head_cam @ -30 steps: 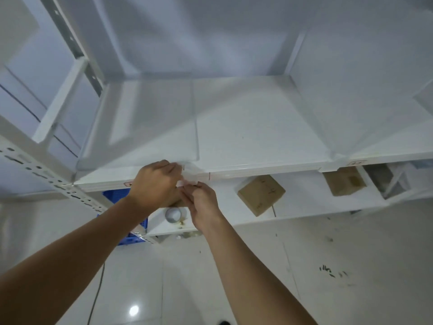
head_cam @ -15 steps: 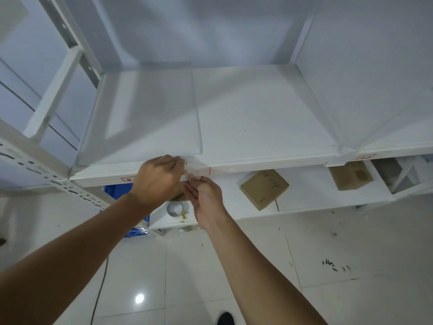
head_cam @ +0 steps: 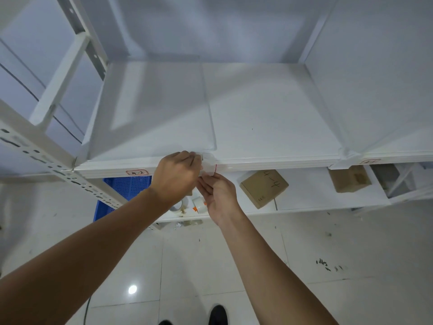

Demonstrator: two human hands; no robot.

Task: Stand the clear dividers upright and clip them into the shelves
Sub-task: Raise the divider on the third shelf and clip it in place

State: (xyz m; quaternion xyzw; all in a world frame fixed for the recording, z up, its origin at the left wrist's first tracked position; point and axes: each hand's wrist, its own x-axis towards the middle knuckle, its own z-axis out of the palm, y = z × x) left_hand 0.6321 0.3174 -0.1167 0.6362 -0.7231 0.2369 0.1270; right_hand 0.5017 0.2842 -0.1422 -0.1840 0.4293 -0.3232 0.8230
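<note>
Left hand (head_cam: 177, 175) and right hand (head_cam: 216, 193) pinch the clip (head_cam: 209, 163) at the shelf (head_cam: 269, 127) edge.

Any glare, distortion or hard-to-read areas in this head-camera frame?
Head view: wide-angle bending bows the perforated upright; a lamp reflection glares off the floor tile; the clear divider shows only as a faint edge; both hands are sharp, covering the clip point.
</note>
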